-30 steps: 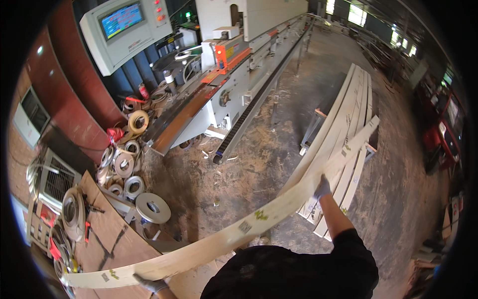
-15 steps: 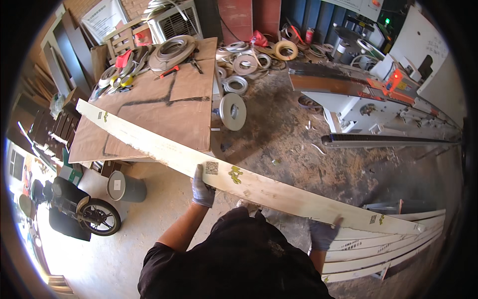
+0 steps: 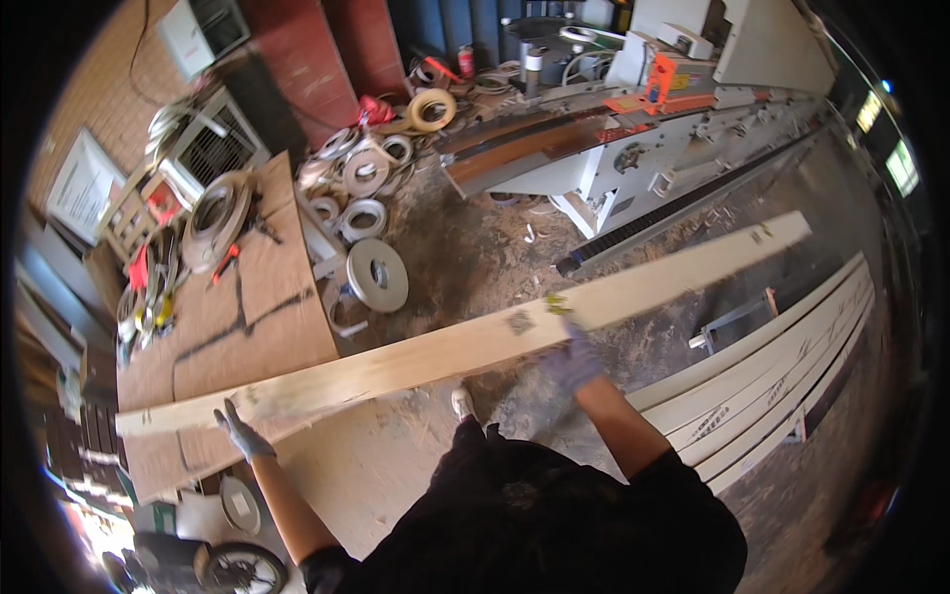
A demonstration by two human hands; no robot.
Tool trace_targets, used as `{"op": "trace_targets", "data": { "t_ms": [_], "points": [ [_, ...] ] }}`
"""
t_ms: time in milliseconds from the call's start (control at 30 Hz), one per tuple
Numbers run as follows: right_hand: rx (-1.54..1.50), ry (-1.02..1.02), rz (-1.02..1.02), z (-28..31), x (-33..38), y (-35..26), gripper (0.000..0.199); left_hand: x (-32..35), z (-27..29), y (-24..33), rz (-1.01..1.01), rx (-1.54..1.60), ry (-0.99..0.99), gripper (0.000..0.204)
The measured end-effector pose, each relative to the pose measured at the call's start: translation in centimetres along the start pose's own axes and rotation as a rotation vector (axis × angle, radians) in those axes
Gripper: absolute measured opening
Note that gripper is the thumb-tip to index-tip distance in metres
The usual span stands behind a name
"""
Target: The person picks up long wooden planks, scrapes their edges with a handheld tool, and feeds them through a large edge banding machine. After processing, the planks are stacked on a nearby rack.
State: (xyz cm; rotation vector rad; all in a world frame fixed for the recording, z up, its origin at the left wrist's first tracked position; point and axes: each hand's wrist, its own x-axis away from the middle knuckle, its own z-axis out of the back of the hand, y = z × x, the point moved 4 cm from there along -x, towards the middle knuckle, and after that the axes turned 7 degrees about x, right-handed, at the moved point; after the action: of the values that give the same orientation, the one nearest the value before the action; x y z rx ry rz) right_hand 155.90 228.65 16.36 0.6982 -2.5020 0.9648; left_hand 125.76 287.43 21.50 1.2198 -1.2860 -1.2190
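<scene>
A long, pale wooden board with printed patches stretches across the view in front of me, its left part over the wooden work table and its right end over the floor. My left hand, in a grey glove, grips the near edge toward the left end, thumb up against the face. Farther right, near the middle, my gloved right hand is closed on the same edge, slightly blurred. The fingers beneath the board are hidden in both hands.
Several long boards lie stacked at the right. A machine with a long rail stands beyond. Rolls of edge banding crowd the floor and table; a motorcycle wheel and a grey bucket are at the lower left.
The board has swung: its right end is up and away from the stack, its left end lower over the table. My left hand has slid leftward along it, my right toward its middle.
</scene>
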Motion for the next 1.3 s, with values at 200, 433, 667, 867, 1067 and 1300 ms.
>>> {"op": "trace_targets", "data": {
  "t_ms": [200,433,667,867,1067,1300],
  "points": [
    [-0.066,-0.152,-0.452,-17.3,-8.8,10.1,0.056,1.9,-11.4,2.3,-0.301,-0.01,-0.271,0.068],
    [-0.115,-0.158,-0.594,-29.8,-19.5,22.5,0.045,0.8,-16.3,-0.2,-0.402,-0.21,-0.446,0.057],
    [0.314,-0.264,-0.729,-32.7,-23.7,25.1,0.064,-0.7,-17.5,-1.4,-0.587,-0.353,-0.552,0.066],
    [1.035,-0.541,-0.251,-28.8,-24.4,16.5,0.048,-1.8,-23.8,-2.0,-0.875,-0.823,-0.729,0.085],
    [1.331,0.061,0.84,-22.3,-26.5,0.9,0.033,-3.2,-34.0,-2.7,-1.115,-1.057,-0.991,0.089],
    [1.833,0.536,0.562,-20.0,-28.7,-7.2,0.081,-5.2,-39.6,-2.9,-0.964,-1.075,-1.098,0.091]
  ]
}}
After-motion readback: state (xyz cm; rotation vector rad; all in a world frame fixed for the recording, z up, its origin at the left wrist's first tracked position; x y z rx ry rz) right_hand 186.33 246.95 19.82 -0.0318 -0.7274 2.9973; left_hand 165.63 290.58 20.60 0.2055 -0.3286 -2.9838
